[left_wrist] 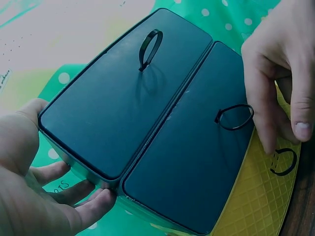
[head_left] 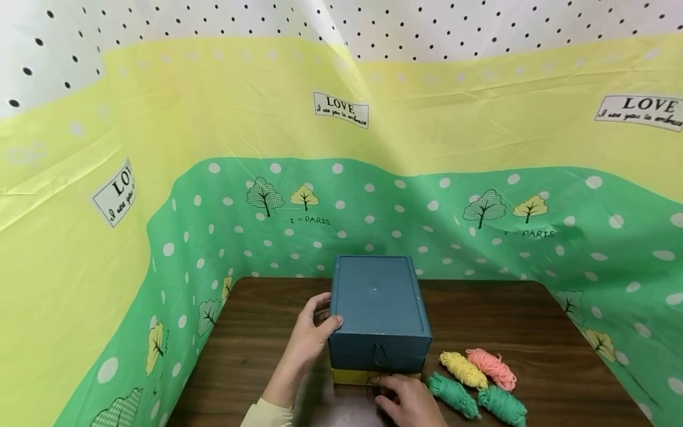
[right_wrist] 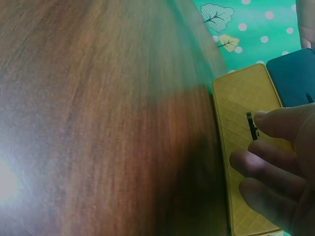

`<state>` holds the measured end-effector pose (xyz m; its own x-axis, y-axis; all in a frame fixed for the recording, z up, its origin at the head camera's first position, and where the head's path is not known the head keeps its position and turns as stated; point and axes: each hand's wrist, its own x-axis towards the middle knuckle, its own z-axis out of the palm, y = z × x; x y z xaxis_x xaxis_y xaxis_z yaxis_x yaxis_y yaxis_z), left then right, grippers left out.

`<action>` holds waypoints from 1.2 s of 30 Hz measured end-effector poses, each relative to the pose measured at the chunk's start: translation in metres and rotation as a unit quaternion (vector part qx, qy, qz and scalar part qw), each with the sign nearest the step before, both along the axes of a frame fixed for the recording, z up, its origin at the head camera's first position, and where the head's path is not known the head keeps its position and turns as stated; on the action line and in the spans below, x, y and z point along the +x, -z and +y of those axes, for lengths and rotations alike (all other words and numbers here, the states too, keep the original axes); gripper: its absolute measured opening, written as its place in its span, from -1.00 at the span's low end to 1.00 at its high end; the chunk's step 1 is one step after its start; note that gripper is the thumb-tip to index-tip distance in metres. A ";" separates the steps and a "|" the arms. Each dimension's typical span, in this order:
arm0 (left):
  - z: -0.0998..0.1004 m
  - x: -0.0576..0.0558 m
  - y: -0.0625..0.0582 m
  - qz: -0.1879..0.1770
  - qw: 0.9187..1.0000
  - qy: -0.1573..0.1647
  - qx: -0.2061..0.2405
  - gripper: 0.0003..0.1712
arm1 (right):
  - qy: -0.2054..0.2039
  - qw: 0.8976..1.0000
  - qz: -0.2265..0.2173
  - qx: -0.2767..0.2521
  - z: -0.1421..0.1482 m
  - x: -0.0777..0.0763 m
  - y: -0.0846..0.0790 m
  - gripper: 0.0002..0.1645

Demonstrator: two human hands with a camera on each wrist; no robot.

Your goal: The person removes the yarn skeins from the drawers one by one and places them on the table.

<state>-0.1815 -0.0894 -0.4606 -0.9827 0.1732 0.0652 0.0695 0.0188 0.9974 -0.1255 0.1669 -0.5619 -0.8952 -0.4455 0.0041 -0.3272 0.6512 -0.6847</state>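
Note:
A stacked drawer box (head_left: pixel 375 296) stands on the table, with two dark blue drawer fronts (left_wrist: pixel 123 93) above a yellow quilted drawer front (right_wrist: pixel 246 167). Each front carries a thin black loop pull. My left hand (head_left: pixel 309 329) rests against the box's left side, its thumb at the upper front corner and its fingers spread along the side. Down at the yellow front is my right hand (head_left: pixel 408 400), loosely bent. One of its fingertips is right at the yellow drawer's black loop (right_wrist: pixel 252 126), while the other fingers lie over the front. All the drawers are flush.
To the right of the box lie several yarn bundles: a yellow one (head_left: pixel 463 370), a pink one (head_left: pixel 492 369) and green ones (head_left: pixel 453 395). The brown wooden table (head_left: pixel 256 332) is enclosed by a patterned green and yellow curtain (head_left: pixel 373 207).

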 end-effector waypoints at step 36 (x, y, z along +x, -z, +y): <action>0.002 -0.001 0.001 0.001 1.000 -0.015 0.001 -0.29 | -0.043 0.997 0.069 -0.008 -0.004 0.012 0.009 -0.85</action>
<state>-0.1827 -0.0869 -0.4619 -0.9872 0.1442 0.0677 0.0712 0.0195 0.9973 -0.1140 0.1627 -0.5711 -0.8443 -0.5192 0.1329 -0.4733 0.6059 -0.6394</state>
